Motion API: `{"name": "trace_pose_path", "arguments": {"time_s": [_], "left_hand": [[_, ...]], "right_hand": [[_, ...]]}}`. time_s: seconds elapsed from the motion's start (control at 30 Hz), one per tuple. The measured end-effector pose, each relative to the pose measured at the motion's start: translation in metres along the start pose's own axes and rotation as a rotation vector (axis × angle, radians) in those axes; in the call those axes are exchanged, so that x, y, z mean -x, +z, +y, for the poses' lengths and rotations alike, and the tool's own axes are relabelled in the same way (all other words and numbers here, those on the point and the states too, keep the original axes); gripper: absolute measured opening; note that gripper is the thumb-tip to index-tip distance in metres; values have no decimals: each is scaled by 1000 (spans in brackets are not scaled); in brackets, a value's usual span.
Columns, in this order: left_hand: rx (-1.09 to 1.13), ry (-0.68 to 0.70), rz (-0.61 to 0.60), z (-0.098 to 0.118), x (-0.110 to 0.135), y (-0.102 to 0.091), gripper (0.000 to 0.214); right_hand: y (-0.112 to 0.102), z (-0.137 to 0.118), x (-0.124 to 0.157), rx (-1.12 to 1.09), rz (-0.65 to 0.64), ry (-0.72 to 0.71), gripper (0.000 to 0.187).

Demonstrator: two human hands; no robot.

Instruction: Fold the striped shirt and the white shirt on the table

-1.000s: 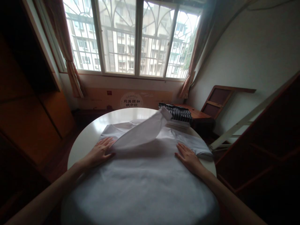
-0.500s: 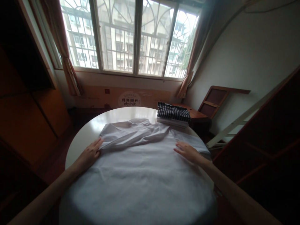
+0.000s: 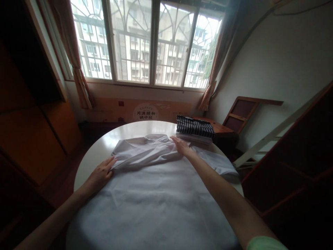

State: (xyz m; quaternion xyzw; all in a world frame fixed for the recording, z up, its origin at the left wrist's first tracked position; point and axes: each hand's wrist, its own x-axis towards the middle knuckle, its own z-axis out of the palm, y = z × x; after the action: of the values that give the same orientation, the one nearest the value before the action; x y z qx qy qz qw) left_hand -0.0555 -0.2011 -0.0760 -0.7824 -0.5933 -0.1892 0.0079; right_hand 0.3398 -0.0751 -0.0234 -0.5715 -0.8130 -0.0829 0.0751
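Observation:
A white shirt (image 3: pixel 156 198) lies spread over the round table, collar at the far side, with creases running across its upper part. One sleeve reaches out to the right. My left hand (image 3: pixel 102 173) lies on the shirt's left edge near the shoulder, fingers stretched out. At the right shoulder, close to the collar, my right hand (image 3: pixel 180 146) touches the cloth with its fingers extended; the fabric under the palm is hidden. Just beyond that hand sits a folded black garment with white stripes (image 3: pixel 195 126) on top of folded white cloth (image 3: pixel 194 137).
The white round table (image 3: pixel 88 166) shows bare rim at the left and far side. Behind it stand a wooden chair (image 3: pixel 236 113) and a long printed carton (image 3: pixel 166 109) under the window. A pale ladder-like frame (image 3: pixel 267 135) leans on the right.
My right hand has moved from the shirt's right side up and inward to the shoulder by the collar. My left hand has stayed on the left edge. The view has shifted slightly.

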Motion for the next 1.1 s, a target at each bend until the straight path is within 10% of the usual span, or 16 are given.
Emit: {"name": "trace_pose_path", "arguments": {"time_s": [0.2, 0.53, 0.77, 0.93, 1.1], "left_hand": [[16, -7, -12, 3, 0, -4, 48], [9, -15, -10, 3, 1, -5, 50], [0, -88, -37, 7, 4, -7, 58], [-83, -187, 69, 7, 9, -9, 67], [-116, -216, 23, 15, 12, -15, 63]], "right_hand": [[-3, -11, -10, 159, -176, -135, 52], [-57, -6, 7, 332, 144, -87, 25], [-111, 32, 108, 236, 286, -153, 23], [-85, 21, 213, 118, 267, -208, 19], [-62, 6, 276, -292, -31, -148, 29]]}}
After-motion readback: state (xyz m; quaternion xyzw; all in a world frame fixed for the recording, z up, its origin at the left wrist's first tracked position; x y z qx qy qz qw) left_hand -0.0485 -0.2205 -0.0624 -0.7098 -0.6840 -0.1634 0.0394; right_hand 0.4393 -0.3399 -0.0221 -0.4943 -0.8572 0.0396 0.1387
